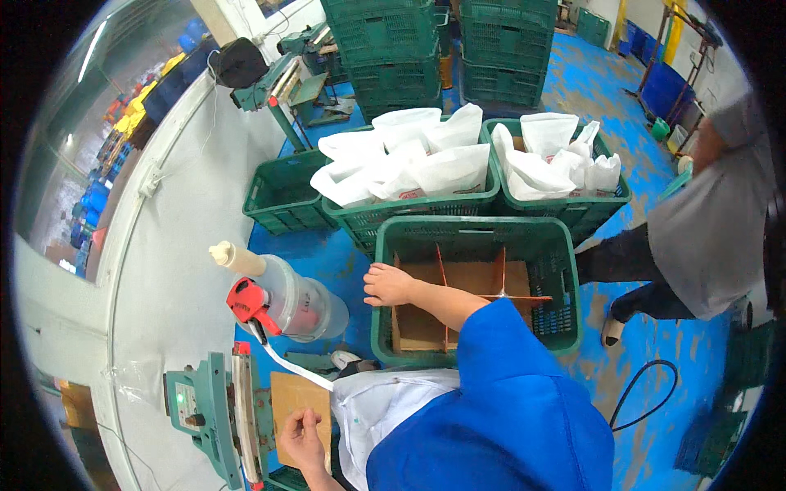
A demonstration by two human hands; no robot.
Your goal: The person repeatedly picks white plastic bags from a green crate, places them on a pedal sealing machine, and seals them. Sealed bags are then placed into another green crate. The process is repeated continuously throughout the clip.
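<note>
My right hand [390, 285] is closed over the left rim of a green plastic crate [566, 270], its forearm reaching across the opening. Inside the crate, orange-brown dividers [499, 274] cross over a cardboard sheet [422, 331]. At the lower left my left hand [303, 440] has its fingers curled together in front of a brown cardboard piece [286, 393]; whatever they may hold is not visible. Beside that hand stands a green heat-sealing machine [201, 409] with a long bar. A red tape dispenser [252, 303] rests near a translucent bucket [315, 307] on the left.
Beyond the divided crate, two green crates [409, 214] hold several white bags [450, 168]. Another green crate [282, 196] stands left of them, with tall crate stacks [389, 57] behind. A person in grey [708, 221] stands at the right. A black cable loop [647, 393] lies on the blue floor.
</note>
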